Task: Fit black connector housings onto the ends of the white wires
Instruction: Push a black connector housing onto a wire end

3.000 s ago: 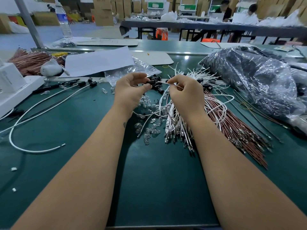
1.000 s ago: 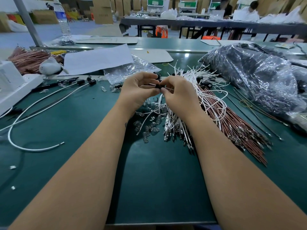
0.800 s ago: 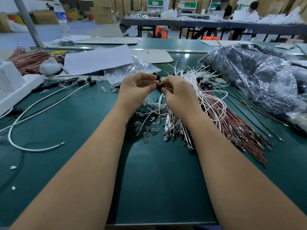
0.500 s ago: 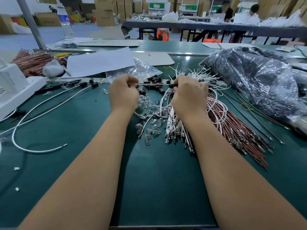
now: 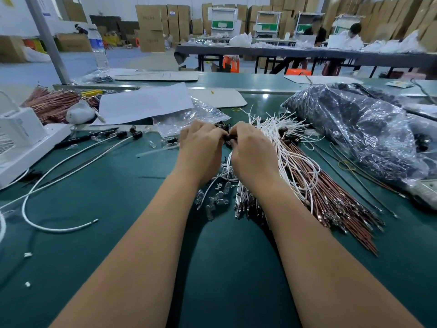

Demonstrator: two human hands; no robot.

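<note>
The green surface (image 5: 212,268) has open room on the near side of both hands, toward the person. To the right of the right hand (image 5: 254,152) lies the bundle of white wires (image 5: 293,147), its long axis running from far ends near the hand toward the near right. Beyond the two hands sits a small heap of black connector housings (image 5: 222,126), just past the fingertips. The left hand (image 5: 201,147) and right hand meet knuckle to knuckle, both curled, pinching one black housing (image 5: 227,138) between them. Whether a wire end is already in it cannot be told. Judged from this, the seating push runs left to right, hand against hand.
</note>
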